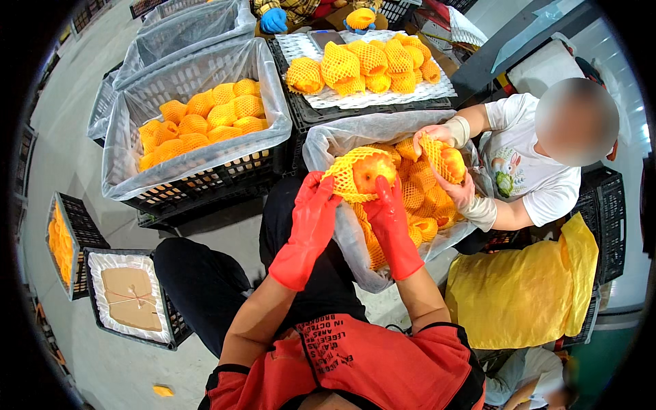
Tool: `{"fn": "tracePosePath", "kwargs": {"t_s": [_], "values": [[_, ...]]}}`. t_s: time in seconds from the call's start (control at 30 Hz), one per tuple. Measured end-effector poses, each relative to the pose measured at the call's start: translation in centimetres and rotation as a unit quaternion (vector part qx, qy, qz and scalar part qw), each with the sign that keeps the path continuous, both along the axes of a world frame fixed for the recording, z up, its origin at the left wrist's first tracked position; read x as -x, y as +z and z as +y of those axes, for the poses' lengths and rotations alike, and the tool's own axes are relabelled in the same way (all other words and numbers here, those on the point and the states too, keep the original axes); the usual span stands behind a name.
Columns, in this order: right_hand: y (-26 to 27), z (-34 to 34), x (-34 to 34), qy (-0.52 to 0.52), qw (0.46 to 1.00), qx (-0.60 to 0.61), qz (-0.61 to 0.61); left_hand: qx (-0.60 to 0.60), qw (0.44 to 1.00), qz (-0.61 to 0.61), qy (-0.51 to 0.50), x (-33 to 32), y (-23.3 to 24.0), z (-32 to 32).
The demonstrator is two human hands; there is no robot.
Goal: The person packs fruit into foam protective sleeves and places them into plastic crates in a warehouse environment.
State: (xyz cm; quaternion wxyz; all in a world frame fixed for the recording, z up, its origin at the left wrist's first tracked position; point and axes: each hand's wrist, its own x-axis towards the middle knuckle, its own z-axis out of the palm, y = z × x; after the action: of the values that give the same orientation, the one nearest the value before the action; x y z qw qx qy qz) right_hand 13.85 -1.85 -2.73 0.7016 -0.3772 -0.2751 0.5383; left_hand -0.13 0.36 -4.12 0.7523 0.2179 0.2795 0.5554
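Note:
My left hand (310,223), in a red rubber glove, pinches the left edge of a yellow foam net sleeve (342,177). The sleeve partly wraps a large orange-yellow fruit (370,175), whose bare end with a dark spot faces me. My right hand (388,220), gloved the same way, grips the fruit from the near right side, thumb against its skin. Below both hands stands a crate lined with a translucent plastic sheet (366,271), holding several netted fruits (423,197).
A co-worker's hands (451,187) hold another netted fruit (442,161) over the same crate. At left is a lined black crate (205,179) of netted fruits. More lie on a foam-covered stand (333,100) ahead. A blue-gloved hand (273,20) is beyond. A yellow sack (512,297) lies right.

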Motion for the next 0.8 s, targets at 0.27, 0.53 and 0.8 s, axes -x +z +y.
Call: {"fn": "tracePosePath", "kwargs": {"t_s": [0.27,0.53,0.8], "values": [[-1.2,0.2,-1.4,0.044,0.991,0.026,0.121,0.002,0.999,0.052,0.004,0.3,1.5,-0.8],[-1.0,-0.1,-0.4,-0.029,0.994,0.093,-0.047,-0.118,0.986,0.119,0.009,0.8,0.7,-1.1],[-1.8,-0.1,-1.5,-0.080,0.987,0.060,-0.122,-0.120,0.983,0.135,-0.012,-0.5,-0.5,-2.3]]}}
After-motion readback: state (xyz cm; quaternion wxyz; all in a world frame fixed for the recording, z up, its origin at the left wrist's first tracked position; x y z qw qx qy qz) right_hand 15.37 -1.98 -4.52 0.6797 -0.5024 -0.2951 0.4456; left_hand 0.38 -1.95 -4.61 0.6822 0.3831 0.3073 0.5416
